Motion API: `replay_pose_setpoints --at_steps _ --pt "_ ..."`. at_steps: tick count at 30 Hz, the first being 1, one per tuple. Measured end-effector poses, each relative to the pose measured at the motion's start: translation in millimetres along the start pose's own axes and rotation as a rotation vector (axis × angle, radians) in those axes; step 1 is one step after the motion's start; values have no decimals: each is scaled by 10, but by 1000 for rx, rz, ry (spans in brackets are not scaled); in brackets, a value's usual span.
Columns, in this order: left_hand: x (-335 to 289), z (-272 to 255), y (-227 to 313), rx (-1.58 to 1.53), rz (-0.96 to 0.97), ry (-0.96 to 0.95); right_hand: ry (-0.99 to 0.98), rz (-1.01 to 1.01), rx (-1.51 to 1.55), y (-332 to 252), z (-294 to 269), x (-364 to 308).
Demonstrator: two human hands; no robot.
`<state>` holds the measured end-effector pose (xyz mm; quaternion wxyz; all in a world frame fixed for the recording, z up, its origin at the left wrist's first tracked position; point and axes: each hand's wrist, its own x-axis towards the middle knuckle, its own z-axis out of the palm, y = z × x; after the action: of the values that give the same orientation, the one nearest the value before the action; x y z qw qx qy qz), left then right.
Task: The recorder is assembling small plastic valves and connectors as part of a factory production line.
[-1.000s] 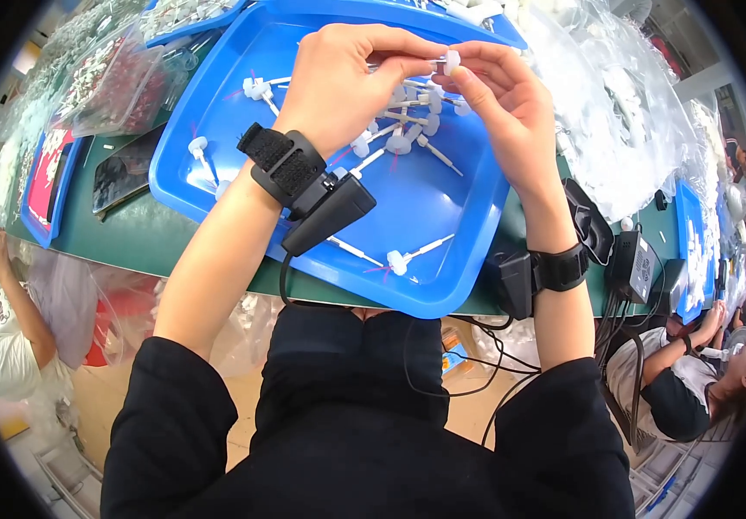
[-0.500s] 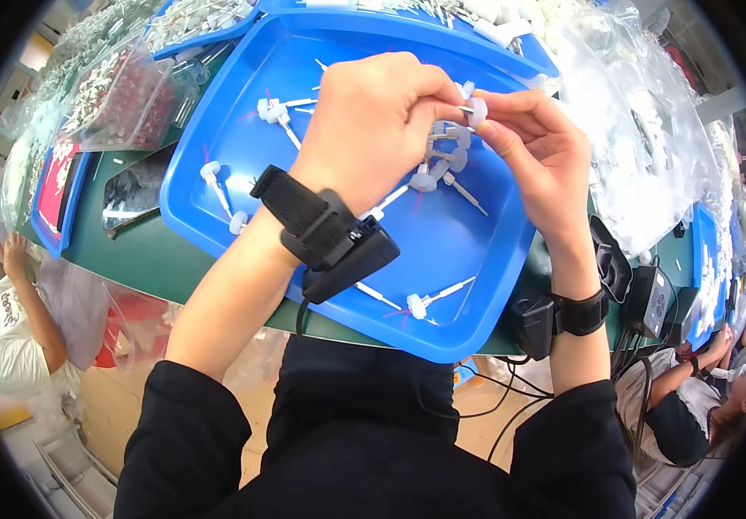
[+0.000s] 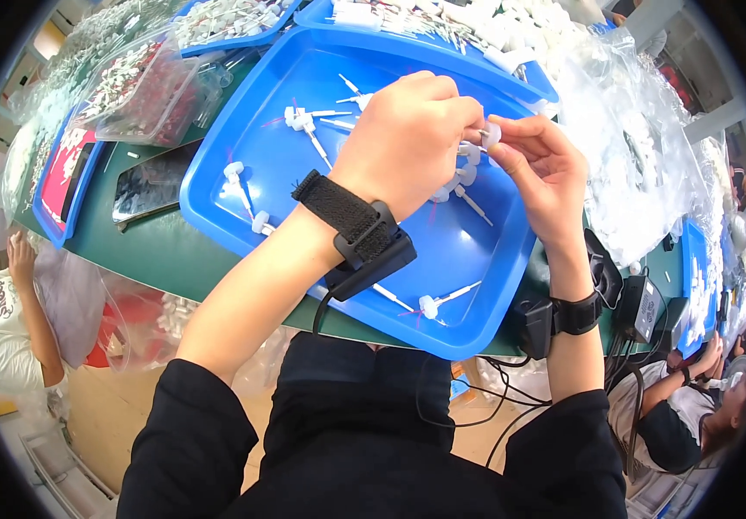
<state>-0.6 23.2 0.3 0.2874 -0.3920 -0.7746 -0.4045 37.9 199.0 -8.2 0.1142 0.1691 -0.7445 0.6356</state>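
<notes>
Over the blue tray (image 3: 344,324), my right hand (image 3: 550,173) pinches a small white plastic disc (image 3: 491,134) between thumb and forefinger. My left hand (image 3: 416,130) is closed right beside it, its fingertips on a thin pin that runs into the disc. Most of that pin is hidden by the left fingers. Below the hands lie several white pieces with discs and thin rods, partly covered by my left hand. Other such pieces, among them a white rod assembly (image 3: 299,119) and another white piece (image 3: 429,306), rest apart in the tray.
A dark phone (image 3: 155,183) lies on the green table (image 3: 113,255) left of the tray. Beyond stand a clear tub (image 3: 152,104) of red and white parts and more blue trays. Plastic bags (image 3: 624,164) and black adapters (image 3: 637,307) with cables are at right. Other people sit on both sides.
Both hands, with the disc and pin between them, have shifted slightly right and down in the picture. The tray and table also appear shifted a little to the right.
</notes>
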Motion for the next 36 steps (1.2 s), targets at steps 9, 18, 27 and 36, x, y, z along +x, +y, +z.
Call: replay_pose_setpoints --at_steps 9,18,27,36 --pt "16 37 46 97 57 27 58 -15 6 0 23 -18" --pt "4 42 69 -52 -30 52 82 -226 -353 8 -21 -39" --pt "21 -57 -105 -16 -167 218 248 -324 -108 -371 -60 100" --pt "19 -18 -152 335 -335 60 491 -452 125 -989 -2468 -1580"
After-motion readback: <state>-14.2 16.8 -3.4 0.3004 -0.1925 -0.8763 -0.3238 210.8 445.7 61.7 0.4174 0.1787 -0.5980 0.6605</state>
